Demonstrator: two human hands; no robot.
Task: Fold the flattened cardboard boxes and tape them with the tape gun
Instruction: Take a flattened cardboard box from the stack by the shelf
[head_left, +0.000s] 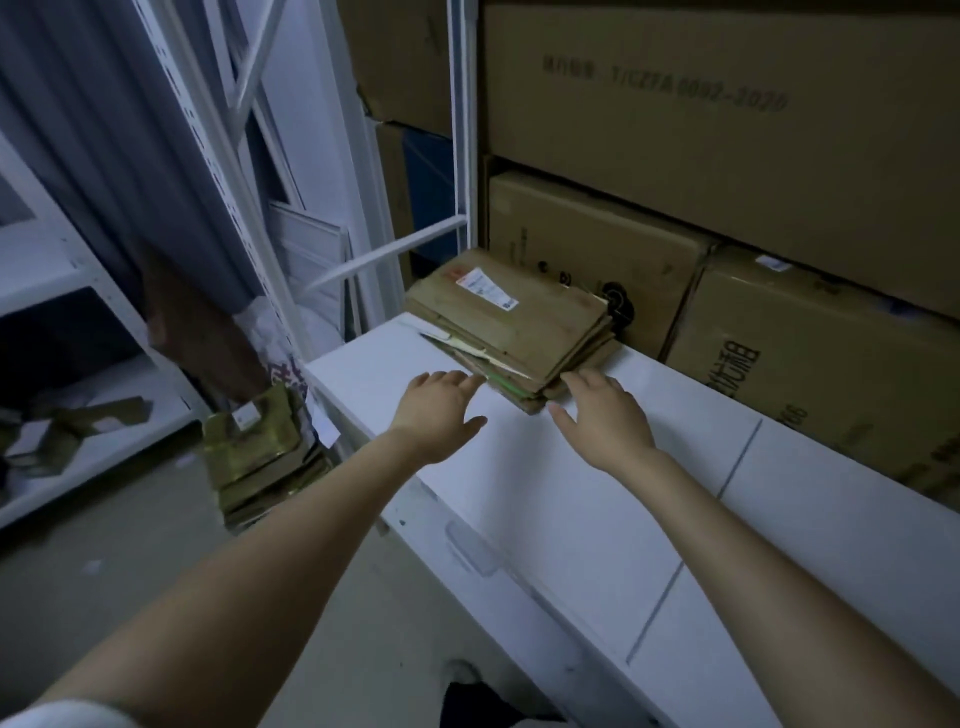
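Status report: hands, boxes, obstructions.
Both open: left hand, right hand, at the stack's near edge. Stack of flattened boxes on white counter, none lifted. Nothing between hands and stack.

A long white table (597, 493) holds one pile of flat cardboard boxes (524, 322) at its far end, right beside the big brown boxes (587, 254). Down on the floor (104, 597) sits a second pile of flat boxes (254, 452), near the table's left side
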